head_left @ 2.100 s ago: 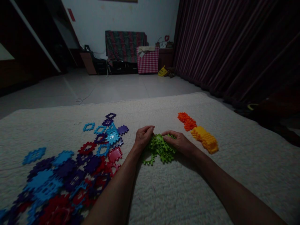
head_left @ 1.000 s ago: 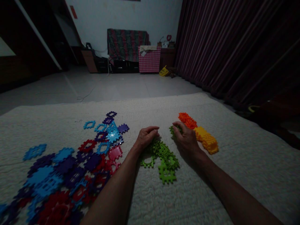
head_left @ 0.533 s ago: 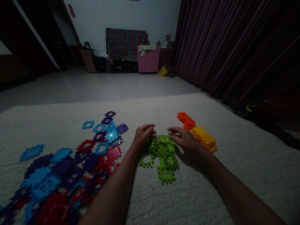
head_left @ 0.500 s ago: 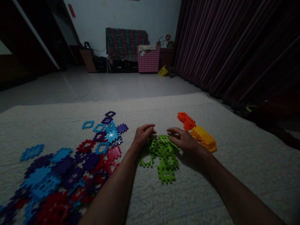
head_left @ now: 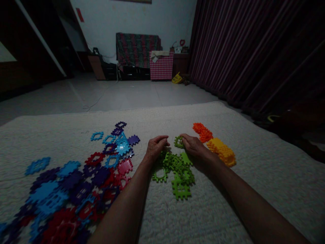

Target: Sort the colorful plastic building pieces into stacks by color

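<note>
My right hand (head_left: 195, 148) pinches a green notched-edge building tile (head_left: 178, 142) with window-like holes, raised at the far side of the green pile. Across from it, my left hand (head_left: 156, 147) rests by the pile's left side, its fingers stretched forward and apart from the thumb; its underside is hidden. Between my forearms lies the loose pile of green tiles (head_left: 176, 164), some overlapping. One green tile with a round opening (head_left: 159, 175) is at the left of the pile, and a green window tile (head_left: 181, 189) lies nearest me.
Blue, purple and red tiles (head_left: 76, 181) are scattered widely on the left. Right of my right hand are a row of yellow tiles (head_left: 222, 151) and a small orange group (head_left: 202, 132). Everything lies on a pale quilted mat (head_left: 162, 117); a purple curtain (head_left: 228, 51) hangs at right.
My right hand has closed on a green tile from the top of the pile and lifted it slightly away. My left hand has barely moved. The view has shifted a little.
</note>
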The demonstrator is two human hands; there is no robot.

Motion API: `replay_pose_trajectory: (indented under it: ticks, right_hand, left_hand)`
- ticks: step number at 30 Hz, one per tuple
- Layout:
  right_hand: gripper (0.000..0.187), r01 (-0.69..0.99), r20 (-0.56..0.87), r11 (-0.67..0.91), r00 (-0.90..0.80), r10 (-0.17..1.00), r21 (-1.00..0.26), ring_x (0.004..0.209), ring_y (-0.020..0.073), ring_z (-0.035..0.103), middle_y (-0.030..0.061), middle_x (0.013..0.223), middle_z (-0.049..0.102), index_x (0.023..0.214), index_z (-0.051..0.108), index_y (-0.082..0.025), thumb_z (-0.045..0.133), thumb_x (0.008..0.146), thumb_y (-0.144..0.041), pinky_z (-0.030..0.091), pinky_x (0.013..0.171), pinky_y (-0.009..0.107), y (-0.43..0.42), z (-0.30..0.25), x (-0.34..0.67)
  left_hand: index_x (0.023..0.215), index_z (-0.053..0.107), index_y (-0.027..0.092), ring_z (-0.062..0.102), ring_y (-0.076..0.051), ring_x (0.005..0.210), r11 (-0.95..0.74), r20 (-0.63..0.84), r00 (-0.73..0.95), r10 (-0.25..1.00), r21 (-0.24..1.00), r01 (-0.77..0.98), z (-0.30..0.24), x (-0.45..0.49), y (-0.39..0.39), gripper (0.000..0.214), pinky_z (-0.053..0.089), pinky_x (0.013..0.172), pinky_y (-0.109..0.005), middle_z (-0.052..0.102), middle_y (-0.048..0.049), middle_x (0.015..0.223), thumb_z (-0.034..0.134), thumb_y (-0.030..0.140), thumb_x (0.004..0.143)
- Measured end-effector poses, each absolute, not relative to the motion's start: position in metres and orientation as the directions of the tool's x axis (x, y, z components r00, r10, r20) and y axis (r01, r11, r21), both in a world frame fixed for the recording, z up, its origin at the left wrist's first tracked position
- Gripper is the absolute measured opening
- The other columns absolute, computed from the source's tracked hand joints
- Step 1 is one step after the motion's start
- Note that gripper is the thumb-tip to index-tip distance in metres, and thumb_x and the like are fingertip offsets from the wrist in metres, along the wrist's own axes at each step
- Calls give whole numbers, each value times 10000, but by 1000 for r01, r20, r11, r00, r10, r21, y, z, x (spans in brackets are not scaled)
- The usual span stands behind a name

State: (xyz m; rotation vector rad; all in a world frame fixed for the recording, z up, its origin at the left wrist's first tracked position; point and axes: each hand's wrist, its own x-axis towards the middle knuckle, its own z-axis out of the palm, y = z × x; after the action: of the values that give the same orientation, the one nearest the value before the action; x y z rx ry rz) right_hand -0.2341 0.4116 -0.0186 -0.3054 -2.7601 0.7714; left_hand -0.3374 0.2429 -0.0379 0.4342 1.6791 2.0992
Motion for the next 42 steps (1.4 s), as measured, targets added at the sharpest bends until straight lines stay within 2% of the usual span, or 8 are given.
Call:
replay_pose_trajectory:
  ticks: [4, 7, 10, 14, 17, 24, 32, 42]
  right_hand:
    - [412, 278, 198, 856, -898, 393, -436, 1147, 245, 588, 160, 1232, 649, 1282, 577, -148, 354, 969, -297, 431, 970, 344, 415, -17, -252]
    - [590, 495, 49, 788, -835, 548, -365, 1184, 312, 577, 232, 1255, 614, 1343, 516, -88, 446, 933, -506, 435, 983, 404, 406, -13, -260]
    - [739, 564, -41, 772, -814, 579, -293, 1207, 370, 556, 254, 1308, 551, 1360, 487, -90, 534, 845, -619, 444, 975, 452, 390, -8, -262]
    - [652, 552, -61, 790, -828, 558, -266, 1210, 354, 551, 212, 1317, 512, 1341, 494, -126, 599, 801, -477, 454, 972, 424, 380, -5, -269]
    - [678, 502, 30, 800, -841, 540, -328, 1213, 315, 550, 190, 1336, 491, 1404, 441, -147, 605, 797, -397, 450, 979, 372, 389, -11, -283]
    - [681, 471, 233, 777, -771, 593, -418, 1252, 308, 510, 188, 1336, 508, 1404, 454, -128, 606, 817, -439, 427, 1025, 368, 415, -36, -311]
    - [626, 484, 216, 795, -787, 579, -366, 1237, 356, 498, 217, 1294, 534, 1363, 489, -99, 585, 823, -400, 426, 1019, 433, 415, -37, -309]
    - [604, 495, 230, 784, -770, 596, -374, 1211, 349, 532, 228, 1262, 556, 1343, 518, -75, 584, 831, -391, 432, 1022, 412, 419, -39, -314]
  left_hand:
    - [857, 751, 124, 601, -118, 522, -201, -19, -864, 504, 970, -139, -39, -338, 243, 343, 456, 525, -219, 687, -46, 628, 764, 357, 606]
    - [855, 750, 126, 608, -120, 527, -213, -23, -865, 501, 966, -149, -39, -339, 243, 335, 469, 533, -223, 683, -43, 625, 755, 351, 608]
    - [862, 753, 128, 601, -113, 517, -207, -18, -864, 504, 968, -141, -41, -340, 244, 327, 468, 533, -222, 686, -42, 627, 748, 343, 615]
    - [868, 756, 128, 605, -112, 532, -200, -13, -867, 498, 971, -129, -42, -341, 244, 322, 466, 544, -219, 691, -42, 634, 738, 333, 620]
    - [876, 753, 121, 596, -108, 520, -194, -20, -873, 488, 972, -131, -42, -342, 243, 331, 464, 537, -222, 693, -41, 637, 725, 335, 625]
    - [856, 747, 112, 580, -106, 486, -207, -56, -877, 478, 963, -174, -37, -339, 244, 317, 455, 502, -219, 676, -35, 606, 718, 312, 612]
    - [860, 754, 121, 591, -108, 529, -237, -63, -885, 460, 952, -191, -38, -341, 243, 343, 468, 524, -217, 683, -43, 629, 748, 326, 586]
    - [898, 730, 118, 544, -89, 489, -271, -129, -891, 435, 925, -266, -33, -339, 240, 426, 436, 515, -224, 673, -34, 640, 772, 352, 544]
